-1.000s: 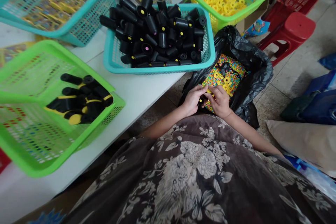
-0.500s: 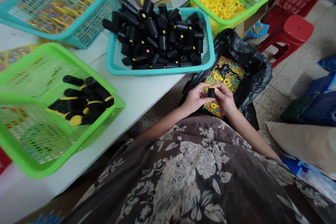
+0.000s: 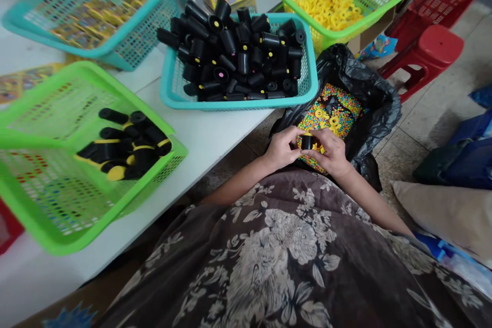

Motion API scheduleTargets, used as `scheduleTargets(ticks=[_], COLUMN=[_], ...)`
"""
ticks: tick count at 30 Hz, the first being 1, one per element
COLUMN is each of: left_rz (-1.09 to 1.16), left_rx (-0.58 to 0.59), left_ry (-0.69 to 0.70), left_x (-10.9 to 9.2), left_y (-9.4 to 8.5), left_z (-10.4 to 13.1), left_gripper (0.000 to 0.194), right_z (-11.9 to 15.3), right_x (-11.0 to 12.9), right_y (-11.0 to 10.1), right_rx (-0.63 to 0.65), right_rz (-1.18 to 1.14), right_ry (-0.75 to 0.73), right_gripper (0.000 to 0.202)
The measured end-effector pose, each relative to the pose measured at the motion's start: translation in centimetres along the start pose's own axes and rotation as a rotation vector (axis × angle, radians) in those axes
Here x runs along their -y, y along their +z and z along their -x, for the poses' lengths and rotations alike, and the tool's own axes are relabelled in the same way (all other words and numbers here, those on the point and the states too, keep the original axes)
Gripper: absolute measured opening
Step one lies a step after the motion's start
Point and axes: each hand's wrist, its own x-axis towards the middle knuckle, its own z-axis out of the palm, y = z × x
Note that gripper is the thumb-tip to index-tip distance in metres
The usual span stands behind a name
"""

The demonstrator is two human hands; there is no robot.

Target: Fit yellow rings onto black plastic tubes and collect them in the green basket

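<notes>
Between both hands is a small black cylinder with a yellow top edge. My left hand pinches it from the left, fingers closed on it. From the other side my right hand grips it with thumb and fingers. Right below the hands, small multicoloured beads fill a black plastic bag, with several yellow rings lying on them. More black cylinders are heaped in a turquoise basket on the table.
On the white table, a green basket at left holds black cylinders with yellow rims. Another turquoise basket has yellow-edged pieces. A green basket of yellow rings stands at the back. A red stool is on the floor at right.
My right hand has shifted its grip, its fingers now further round the black cylinder. The whole view has moved slightly, so the baskets appear a little further right.
</notes>
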Motion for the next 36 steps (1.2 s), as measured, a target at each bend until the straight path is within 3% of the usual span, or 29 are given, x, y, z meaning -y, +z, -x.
scheduleTargets(ticks=[5, 7, 9, 11, 16, 18, 19, 21, 23, 26, 28, 30, 32, 36], left_rz=[-0.067, -0.118, -0.195, -0.314, -0.644, -0.695, -0.674, -0.498, -0.169, 0.338, 0.539, 0.626, 0.641, 0.515], left_rx=[0.054, 0.054, -0.039, -0.242, -0.919, -1.127, -1.188, -1.183, -0.985, -0.547, -0.364, -0.295, -0.259, -0.222], left_ry=[-0.098, -0.161, -0.210, -0.268, -0.372, -0.313, -0.253, -0.142, -0.150, -0.389, -0.563, -0.688, -0.743, -0.665], left_x=[-1.9, -3.4, -5.0, -6.6, -10.4, -11.3, -11.6, -11.7, -11.1, -9.1, -7.2, -5.3, -3.5, -0.8], left_y=[-0.4, -1.6, -3.8, -7.2, -17.6, -19.8, -19.9, -18.4, -14.9, -8.2, -4.1, -1.1, 0.9, 2.4], left_z=[0.3, 0.6, 1.5, 2.9, 7.4, 8.2, 8.2, 7.6, 6.4, 4.2, 2.9, 1.6, 0.6, -0.7], left_gripper=[0.039, 0.033, 0.032, 0.035, 0.048, 0.062, 0.065, 0.059, 0.048, 0.050, 0.052, 0.055, 0.059, 0.066], right_z=[0.3, 0.4, 0.6, 0.7, 0.7, 0.5, 0.3, 0.0, -0.3, -0.7, -0.8, -0.7, -0.3, 0.4], right_x=[0.9, 0.7, 0.1, -0.6, -1.7, -1.6, -1.4, -0.5, 0.8, 2.5, 2.9, 2.5, 1.7, 0.5], right_y=[0.1, 0.2, 0.5, 0.8, 2.1, 2.6, 2.8, 2.8, 2.4, 1.9, 1.9, 2.0, 2.2, 2.4], right_rx=[0.023, 0.057, 0.076, 0.056, 0.029, 0.038, 0.035, 0.032, 0.046, 0.116, 0.163, 0.186, 0.196, 0.207], right_rz=[-0.105, -0.197, -0.284, -0.327, -0.458, -0.486, -0.478, -0.426, -0.362, -0.323, -0.290, -0.251, -0.215, -0.127], right_ry=[0.038, 0.114, 0.219, 0.343, 0.625, 0.652, 0.631, 0.533, 0.384, 0.137, 0.040, -0.001, -0.007, 0.039], right_gripper=[0.051, 0.055, 0.061, 0.055, 0.049, 0.050, 0.049, 0.046, 0.040, 0.035, 0.044, 0.049, 0.046, 0.046])
